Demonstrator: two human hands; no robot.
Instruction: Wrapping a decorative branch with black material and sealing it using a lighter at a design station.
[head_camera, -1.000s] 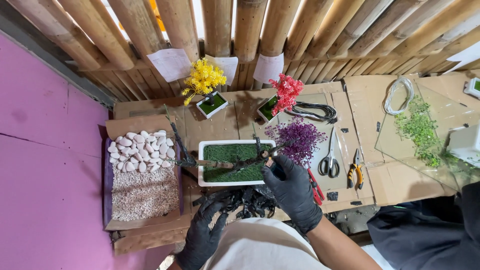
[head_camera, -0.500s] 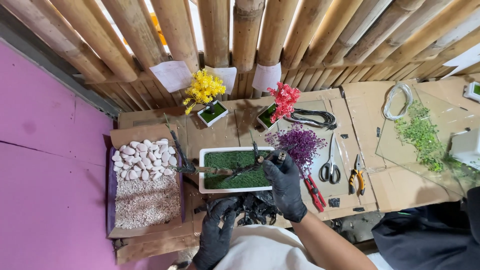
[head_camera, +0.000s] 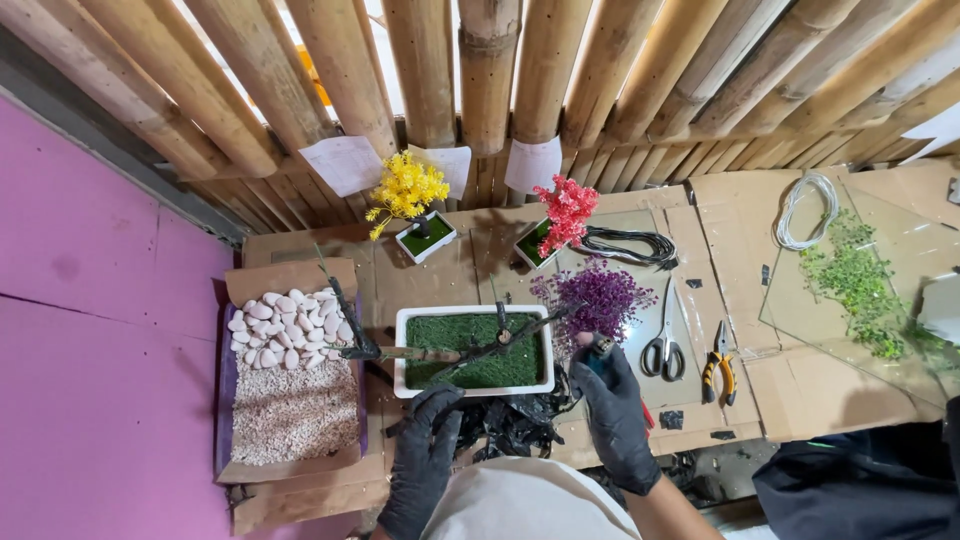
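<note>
Our left hand (head_camera: 425, 455), in a black glove, rests at six o'clock of the white tray (head_camera: 474, 388) of green moss, fingers loosely spread over black plastic scraps (head_camera: 510, 425). Our right hand (head_camera: 615, 415), at four o'clock of the tray, pinches a small tool (head_camera: 600, 347) just below the purple flower sprig (head_camera: 598, 298). A dark branch (head_camera: 495, 347) lies across the moss. Scissors (head_camera: 663, 345) sit at three o'clock

Daylight glares between bamboo poles; edges distorted.
</note>
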